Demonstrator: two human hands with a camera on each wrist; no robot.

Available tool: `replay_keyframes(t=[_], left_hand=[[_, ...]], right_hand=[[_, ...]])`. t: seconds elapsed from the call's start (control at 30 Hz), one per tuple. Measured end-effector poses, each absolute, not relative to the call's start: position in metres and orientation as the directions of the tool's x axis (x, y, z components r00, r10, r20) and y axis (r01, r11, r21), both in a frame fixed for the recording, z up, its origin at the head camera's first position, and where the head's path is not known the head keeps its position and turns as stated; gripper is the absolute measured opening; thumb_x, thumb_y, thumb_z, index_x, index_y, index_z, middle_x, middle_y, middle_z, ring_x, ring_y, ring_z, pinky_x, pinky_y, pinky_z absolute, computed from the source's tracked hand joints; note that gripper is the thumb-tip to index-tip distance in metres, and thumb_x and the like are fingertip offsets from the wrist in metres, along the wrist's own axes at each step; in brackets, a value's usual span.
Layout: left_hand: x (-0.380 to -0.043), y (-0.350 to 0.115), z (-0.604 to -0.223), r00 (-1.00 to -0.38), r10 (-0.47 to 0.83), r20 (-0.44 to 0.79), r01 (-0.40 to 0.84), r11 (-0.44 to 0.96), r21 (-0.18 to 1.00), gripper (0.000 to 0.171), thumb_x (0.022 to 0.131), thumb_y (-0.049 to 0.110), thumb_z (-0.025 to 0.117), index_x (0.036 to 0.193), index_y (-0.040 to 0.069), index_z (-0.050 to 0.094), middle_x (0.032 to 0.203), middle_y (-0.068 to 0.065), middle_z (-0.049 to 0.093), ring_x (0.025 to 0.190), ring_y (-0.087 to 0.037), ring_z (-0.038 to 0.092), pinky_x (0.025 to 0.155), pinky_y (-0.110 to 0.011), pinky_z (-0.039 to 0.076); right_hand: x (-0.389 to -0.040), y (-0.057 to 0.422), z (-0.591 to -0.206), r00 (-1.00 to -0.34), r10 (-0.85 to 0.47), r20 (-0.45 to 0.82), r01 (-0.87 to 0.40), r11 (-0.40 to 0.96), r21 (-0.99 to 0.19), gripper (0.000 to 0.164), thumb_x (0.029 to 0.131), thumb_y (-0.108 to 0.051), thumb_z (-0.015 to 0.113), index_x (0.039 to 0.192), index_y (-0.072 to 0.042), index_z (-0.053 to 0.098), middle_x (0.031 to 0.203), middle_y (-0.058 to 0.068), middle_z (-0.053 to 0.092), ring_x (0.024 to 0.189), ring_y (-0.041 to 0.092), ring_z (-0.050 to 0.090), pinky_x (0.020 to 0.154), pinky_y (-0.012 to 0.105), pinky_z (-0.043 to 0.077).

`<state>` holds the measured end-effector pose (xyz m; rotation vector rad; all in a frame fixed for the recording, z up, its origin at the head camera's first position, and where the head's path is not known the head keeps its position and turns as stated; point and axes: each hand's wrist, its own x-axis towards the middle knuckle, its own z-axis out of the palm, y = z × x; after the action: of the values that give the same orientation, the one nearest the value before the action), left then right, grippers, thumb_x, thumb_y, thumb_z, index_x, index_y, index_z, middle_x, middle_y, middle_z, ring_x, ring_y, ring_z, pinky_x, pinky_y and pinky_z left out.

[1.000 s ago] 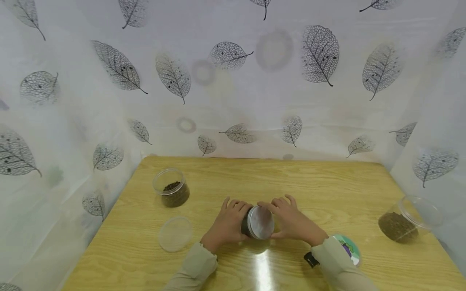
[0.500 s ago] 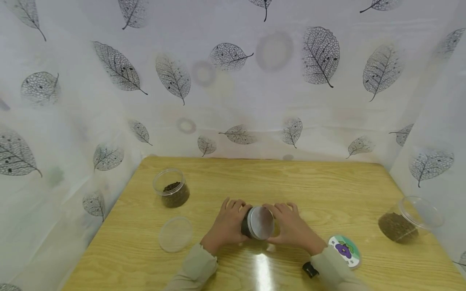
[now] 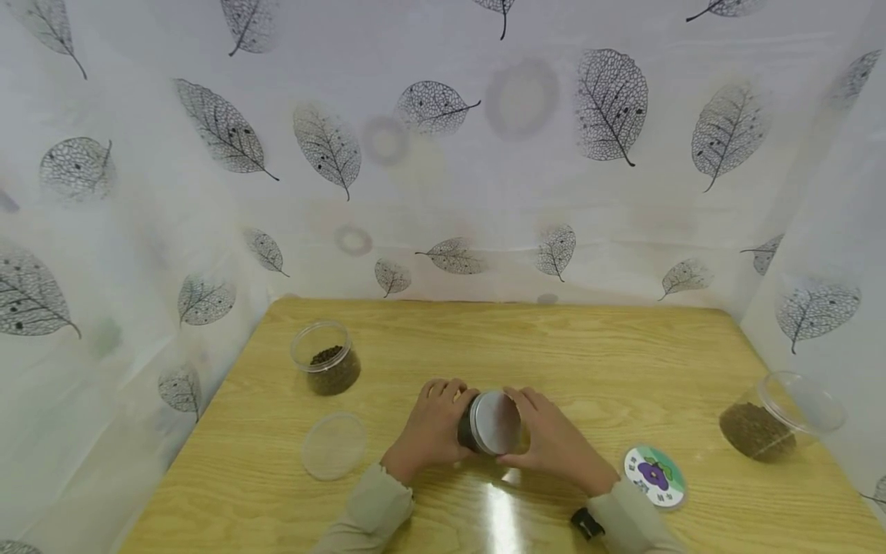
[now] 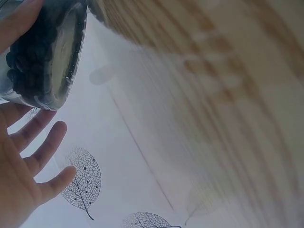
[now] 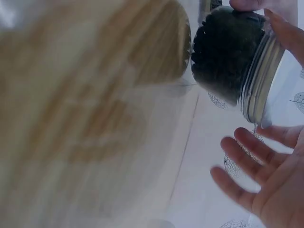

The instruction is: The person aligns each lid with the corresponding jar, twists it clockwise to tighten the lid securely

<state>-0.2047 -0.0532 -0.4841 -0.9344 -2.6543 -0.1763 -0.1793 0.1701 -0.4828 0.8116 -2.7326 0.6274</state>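
A clear jar (image 3: pixel 467 432) of dark, bean-like pieces is tilted to the right at the middle of the table, its silver lid (image 3: pixel 500 423) in place. My left hand (image 3: pixel 432 423) grips the jar's body, with the thumb across it in the left wrist view, where the dark pieces (image 4: pixel 31 61) show through the wall. On the other side, my right hand (image 3: pixel 557 438) holds the lid's rim between thumb and forefinger. In the right wrist view the lid (image 5: pixel 263 76) sits against the ridged neck, and the other right fingers (image 5: pixel 244 152) stay spread, off the jar.
Back left stands an open clear tub (image 3: pixel 334 373) of brown grains, with a clear disc-shaped lid (image 3: pixel 334 446) in front of it. A round lid with a purple picture (image 3: pixel 654 477) lies right of my right sleeve. Farther right is another open tub (image 3: pixel 757 431), partly filled with brown grains.
My right hand has turned on the lid, its raised fingers drawing in, and its forearm has shifted left, uncovering the purple-pictured lid. The left hand and jar stay nearly in place.
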Motion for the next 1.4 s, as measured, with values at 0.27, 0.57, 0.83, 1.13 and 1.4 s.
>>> replay_keyframes(t=[0.27, 0.57, 0.83, 1.13, 1.4], left_hand=[[-0.202, -0.054, -0.482, -0.754, 0.586, 0.296, 0.619, 0.785, 0.023, 0.09, 0.049, 0.065, 0.082, 0.123, 0.02, 0.055, 0.113, 0.0, 0.055, 0.107, -0.02, 0.053, 0.098, -0.042, 0.042], [-0.202, -0.055, -0.484, -0.751, 0.593, 0.291, 0.625, 0.78, 0.022, 0.089, 0.05, 0.064, 0.082, 0.122, 0.02, 0.056, 0.113, 0.001, 0.056, 0.106, -0.019, 0.053, 0.098, -0.042, 0.042], [-0.201, -0.057, -0.485, -0.743, 0.596, 0.304, 0.631, 0.776, 0.02, 0.088, 0.05, 0.063, 0.083, 0.122, 0.021, 0.055, 0.114, 0.001, 0.055, 0.106, -0.02, 0.053, 0.098, -0.042, 0.041], [-0.199, -0.058, -0.485, -0.746, 0.594, 0.301, 0.626, 0.78, 0.012, 0.088, 0.05, 0.064, 0.082, 0.123, 0.022, 0.055, 0.114, 0.001, 0.055, 0.107, -0.019, 0.053, 0.099, -0.042, 0.041], [-0.198, -0.058, -0.484, -0.742, 0.583, 0.33, 0.619, 0.785, 0.005, 0.088, 0.049, 0.065, 0.082, 0.121, 0.021, 0.057, 0.112, 0.0, 0.055, 0.106, -0.02, 0.053, 0.098, -0.042, 0.041]], right_hand=[[-0.187, 0.174, -0.474, -0.771, -0.586, 0.248, -0.63, 0.651, -0.423, 0.103, 0.061, -0.034, 0.087, 0.143, -0.007, 0.032, 0.139, 0.011, 0.048, 0.125, 0.028, 0.05, 0.1, 0.043, 0.045], [-0.188, 0.176, -0.469, -0.757, -0.617, 0.215, -0.638, 0.628, -0.445, 0.095, 0.063, -0.024, 0.086, 0.142, -0.004, 0.036, 0.138, 0.013, 0.05, 0.122, 0.029, 0.053, 0.098, 0.044, 0.047], [-0.178, 0.17, -0.473, -0.807, -0.526, 0.27, -0.591, 0.704, -0.394, 0.094, 0.059, -0.035, 0.087, 0.137, -0.004, 0.043, 0.129, 0.015, 0.058, 0.111, 0.031, 0.059, 0.093, 0.048, 0.049], [-0.163, 0.16, -0.475, -0.888, -0.382, 0.255, -0.457, 0.798, -0.393, 0.093, 0.059, -0.045, 0.085, 0.135, -0.006, 0.047, 0.128, 0.013, 0.059, 0.11, 0.034, 0.059, 0.093, 0.053, 0.047], [-0.158, 0.153, -0.474, -0.885, -0.34, 0.319, -0.436, 0.845, -0.31, 0.088, 0.056, -0.053, 0.084, 0.123, -0.002, 0.055, 0.115, 0.012, 0.067, 0.099, 0.029, 0.065, 0.093, 0.051, 0.046]])
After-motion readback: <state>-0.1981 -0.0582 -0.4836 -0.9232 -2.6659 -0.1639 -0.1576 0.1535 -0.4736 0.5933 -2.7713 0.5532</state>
